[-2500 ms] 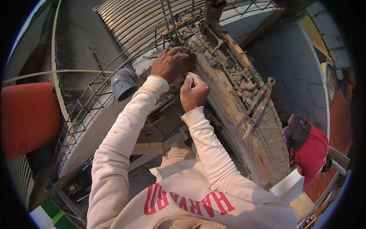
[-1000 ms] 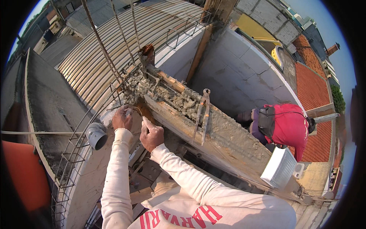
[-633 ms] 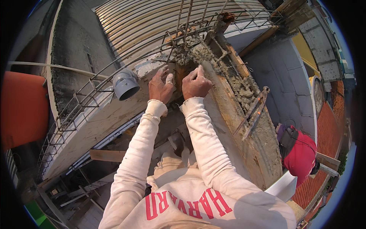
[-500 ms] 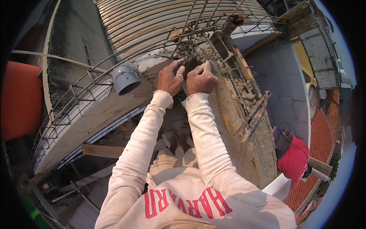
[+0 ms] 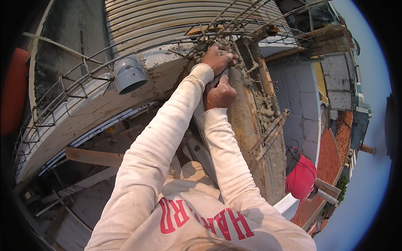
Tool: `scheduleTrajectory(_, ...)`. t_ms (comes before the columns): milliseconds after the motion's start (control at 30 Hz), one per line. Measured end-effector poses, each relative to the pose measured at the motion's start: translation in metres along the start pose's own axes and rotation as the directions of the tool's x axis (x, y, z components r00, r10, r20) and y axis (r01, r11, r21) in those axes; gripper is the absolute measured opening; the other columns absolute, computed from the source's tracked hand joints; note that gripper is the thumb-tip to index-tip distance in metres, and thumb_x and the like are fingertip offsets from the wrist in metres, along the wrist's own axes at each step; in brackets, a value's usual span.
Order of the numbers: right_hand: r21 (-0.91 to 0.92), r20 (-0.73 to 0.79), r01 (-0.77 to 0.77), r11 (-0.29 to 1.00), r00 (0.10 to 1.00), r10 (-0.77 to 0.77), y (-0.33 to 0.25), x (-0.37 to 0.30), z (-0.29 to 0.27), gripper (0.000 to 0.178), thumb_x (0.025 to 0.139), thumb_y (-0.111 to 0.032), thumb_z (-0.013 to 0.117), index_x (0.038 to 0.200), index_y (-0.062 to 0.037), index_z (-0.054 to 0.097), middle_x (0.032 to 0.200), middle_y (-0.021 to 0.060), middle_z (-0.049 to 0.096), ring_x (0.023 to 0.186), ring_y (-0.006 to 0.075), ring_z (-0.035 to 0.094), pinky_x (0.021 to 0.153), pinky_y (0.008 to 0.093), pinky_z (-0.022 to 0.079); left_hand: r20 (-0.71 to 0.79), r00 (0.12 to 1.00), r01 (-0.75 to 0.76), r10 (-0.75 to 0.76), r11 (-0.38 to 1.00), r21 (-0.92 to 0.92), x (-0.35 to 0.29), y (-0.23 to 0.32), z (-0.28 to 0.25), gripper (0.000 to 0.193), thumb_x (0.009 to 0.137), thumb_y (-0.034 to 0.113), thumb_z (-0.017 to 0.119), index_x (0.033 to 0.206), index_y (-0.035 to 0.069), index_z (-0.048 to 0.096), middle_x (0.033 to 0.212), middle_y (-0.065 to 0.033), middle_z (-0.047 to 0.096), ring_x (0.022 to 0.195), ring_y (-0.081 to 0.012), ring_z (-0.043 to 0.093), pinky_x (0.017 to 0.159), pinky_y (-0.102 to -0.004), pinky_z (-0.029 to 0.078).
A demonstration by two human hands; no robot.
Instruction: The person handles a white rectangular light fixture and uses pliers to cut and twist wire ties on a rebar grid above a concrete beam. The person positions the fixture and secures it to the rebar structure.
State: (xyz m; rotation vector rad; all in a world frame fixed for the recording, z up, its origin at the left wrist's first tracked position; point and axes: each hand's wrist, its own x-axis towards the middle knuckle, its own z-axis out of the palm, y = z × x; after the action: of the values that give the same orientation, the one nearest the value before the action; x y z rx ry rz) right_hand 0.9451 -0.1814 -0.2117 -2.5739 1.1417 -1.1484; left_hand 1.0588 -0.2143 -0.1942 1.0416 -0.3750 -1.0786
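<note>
At the top of a concrete-smeared beam, my two hands are close together, the left one farther out. My left hand has its fingers curled at the wet grey concrete around the steel bars. Whatever lies under those fingers is hidden. Just below it, my right hand is closed in a fist against the beam's near face, one finger or thumb pointing up toward the left hand. I cannot make out anything inside it. Thin reinforcing bars rise beyond the hands.
A grey plastic pipe elbow pokes through the wall left of my hands, beside a bent steel bar cage. Rusty metal bars lie against the beam. A person in red is at lower right. Corrugated roofing spans the far side.
My left hand has moved right and farther out onto the concrete, above my right hand. The two hands were side by side before. The view has shifted somewhat.
</note>
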Motion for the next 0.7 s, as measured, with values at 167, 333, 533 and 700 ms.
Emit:
scheduleTrajectory(167,-0.006,0.153,-0.011,1.0,0.988,0.012,0.02,-0.018,0.014,0.01,0.081,-0.003,0.063,0.087,0.0049,0.063,0.073,0.0251,0.068,0.065,0.0451,0.068,0.06,0.0523,0.055,0.005,1.0,0.023,-0.024,0.99,0.141,0.005,-0.011,-0.003,0.041,0.1,0.008,0.061,0.134,-0.014,0.053,0.114,-0.0196,0.075,0.097,-0.0187,0.072,0.087,-0.0269,0.058)
scheduleTrajectory(333,0.056,0.113,-0.011,0.998,0.994,0.004,0.011,-0.013,0.014,0.013,0.08,-0.001,0.064,0.089,0.0081,0.066,0.073,0.0254,0.068,0.066,0.0451,0.068,0.059,0.052,0.054,-0.068,0.997,0.031,-0.022,0.99,0.134,0.004,-0.018,-0.01,0.039,0.099,0.008,0.062,0.133,-0.011,0.059,0.112,-0.0164,0.076,0.092,-0.0163,0.072,0.085,-0.0267,0.057)
scheduleTrajectory(533,0.122,0.045,0.034,0.992,0.998,-0.04,0.012,-0.003,0.015,0.049,0.078,0.0,0.064,0.126,0.0116,0.062,0.093,0.0284,0.072,0.077,0.0458,0.07,0.067,0.0504,0.057,-0.028,0.999,0.039,-0.038,0.998,0.048,0.0,-0.012,-0.019,0.042,0.098,0.005,0.062,0.139,-0.006,0.058,0.117,-0.0137,0.075,0.09,-0.0129,0.068,0.084,-0.0245,0.056)
scheduleTrajectory(700,0.095,0.134,-0.006,0.995,0.991,-0.007,0.001,0.014,0.006,0.054,0.071,0.003,0.065,0.123,0.0138,0.065,0.092,0.031,0.072,0.079,0.0457,0.071,0.072,0.0488,0.057,-0.017,0.998,0.063,-0.066,0.988,-0.143,0.009,-0.008,-0.023,0.042,0.096,-0.001,0.061,0.138,-0.008,0.058,0.116,-0.0181,0.074,0.086,-0.0138,0.068,0.077,-0.0245,0.058)
